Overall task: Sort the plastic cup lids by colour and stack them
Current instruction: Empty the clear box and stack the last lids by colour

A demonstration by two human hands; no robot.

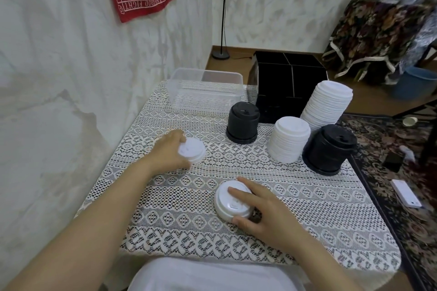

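On the lace-covered table (307,208), my left hand (169,151) grips a white lid (192,150) at mid-left, fingers curled round its rim. Nearer to me, my right hand (262,208) holds a second white lid (230,203), thumb at its near edge and fingers over its top. At the back stand a black lid stack (242,125), a short white stack (289,139), a second black stack (328,149) and a tall leaning white stack (328,101).
A clear plastic tub (205,85) stands at the table's far end, beside a black divided box (290,78) on the floor. A wall runs along the left. A patterned rug (402,184) with a white device (405,192) lies to the right.
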